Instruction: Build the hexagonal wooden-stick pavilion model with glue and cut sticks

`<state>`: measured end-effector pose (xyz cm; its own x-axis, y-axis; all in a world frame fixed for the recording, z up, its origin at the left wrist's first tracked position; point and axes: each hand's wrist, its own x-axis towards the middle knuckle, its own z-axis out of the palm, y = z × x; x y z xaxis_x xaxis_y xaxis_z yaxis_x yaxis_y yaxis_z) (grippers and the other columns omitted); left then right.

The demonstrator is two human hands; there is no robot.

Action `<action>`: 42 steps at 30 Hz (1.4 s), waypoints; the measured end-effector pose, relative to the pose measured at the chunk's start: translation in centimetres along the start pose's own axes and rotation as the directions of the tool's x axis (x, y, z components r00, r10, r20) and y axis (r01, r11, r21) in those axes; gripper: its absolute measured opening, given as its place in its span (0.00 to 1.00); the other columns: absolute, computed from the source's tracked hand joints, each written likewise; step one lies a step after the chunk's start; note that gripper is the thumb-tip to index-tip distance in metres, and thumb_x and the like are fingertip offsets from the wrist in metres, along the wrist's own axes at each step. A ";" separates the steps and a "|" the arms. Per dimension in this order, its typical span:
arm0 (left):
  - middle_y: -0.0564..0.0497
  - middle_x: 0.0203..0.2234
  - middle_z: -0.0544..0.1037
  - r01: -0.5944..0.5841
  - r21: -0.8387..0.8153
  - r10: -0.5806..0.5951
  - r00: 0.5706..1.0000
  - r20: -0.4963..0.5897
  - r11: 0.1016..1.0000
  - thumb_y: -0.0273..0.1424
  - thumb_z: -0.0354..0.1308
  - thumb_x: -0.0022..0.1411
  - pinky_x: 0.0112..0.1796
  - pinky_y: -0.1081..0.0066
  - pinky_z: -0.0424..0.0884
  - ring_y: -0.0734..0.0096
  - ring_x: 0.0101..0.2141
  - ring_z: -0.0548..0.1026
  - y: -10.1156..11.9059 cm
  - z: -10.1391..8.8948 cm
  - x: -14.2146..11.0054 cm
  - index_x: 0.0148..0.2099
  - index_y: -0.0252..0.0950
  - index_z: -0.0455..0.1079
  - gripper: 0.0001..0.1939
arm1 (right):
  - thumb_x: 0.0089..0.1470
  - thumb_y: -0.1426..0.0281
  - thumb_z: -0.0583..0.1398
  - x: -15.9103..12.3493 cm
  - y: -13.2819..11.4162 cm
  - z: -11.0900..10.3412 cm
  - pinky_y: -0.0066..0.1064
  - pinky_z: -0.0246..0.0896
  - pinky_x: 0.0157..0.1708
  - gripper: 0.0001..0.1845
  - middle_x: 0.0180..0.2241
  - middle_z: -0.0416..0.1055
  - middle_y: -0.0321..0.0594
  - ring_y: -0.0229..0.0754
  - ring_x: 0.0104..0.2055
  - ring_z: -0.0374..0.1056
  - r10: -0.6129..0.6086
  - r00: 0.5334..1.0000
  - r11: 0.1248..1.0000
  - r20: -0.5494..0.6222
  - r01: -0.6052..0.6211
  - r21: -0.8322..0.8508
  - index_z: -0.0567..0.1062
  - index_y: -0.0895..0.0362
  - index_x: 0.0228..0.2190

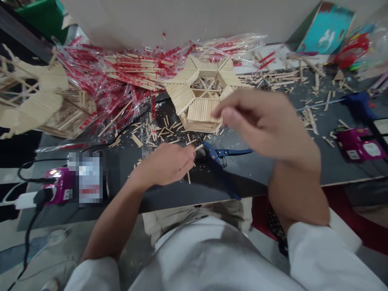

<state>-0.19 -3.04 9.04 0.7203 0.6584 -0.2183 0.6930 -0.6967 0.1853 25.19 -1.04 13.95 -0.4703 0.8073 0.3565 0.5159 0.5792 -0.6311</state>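
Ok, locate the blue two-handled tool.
In the head view, the tool lies on the dark tabletop, just right of the left hand, below the central stick model.

A loose, pale grey-white shirt [209,254] covers the near middle, its front softly creased. Its short left sleeve [95,275] and right sleeve [327,252] end around the elbows. Past the hem show wrinkled beige trousers [172,218]. The left hand [169,163] and right hand [263,123] are bare.

Furniture: dark tabletop [254,178] has a pale front edge | Wall [182,20]: plain grey, rises behind tabletop | Floor [130,246]: pale grey, lies below tabletop | Light: muted, casts soft shadows on tabletop
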 end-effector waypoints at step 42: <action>0.47 0.26 0.75 0.090 -0.122 -0.106 0.986 -0.131 0.988 0.31 0.44 0.73 0.30 0.64 0.59 0.61 0.26 0.74 -0.2 4.9 3.4 0.45 0.33 0.69 0.13 | 0.75 0.61 0.54 -4.1 6.8 10.8 0.29 0.56 0.31 0.20 0.26 0.70 0.35 0.36 0.28 0.66 -0.036 0.999 0.985 -0.038 0.042 0.169 0.73 0.56 0.31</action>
<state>1.96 -2.06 3.52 0.6403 0.7603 -0.1097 0.7538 -0.5943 0.2804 22.94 -1.61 0.76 -0.4608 0.7897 0.4051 0.3669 0.5851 -0.7232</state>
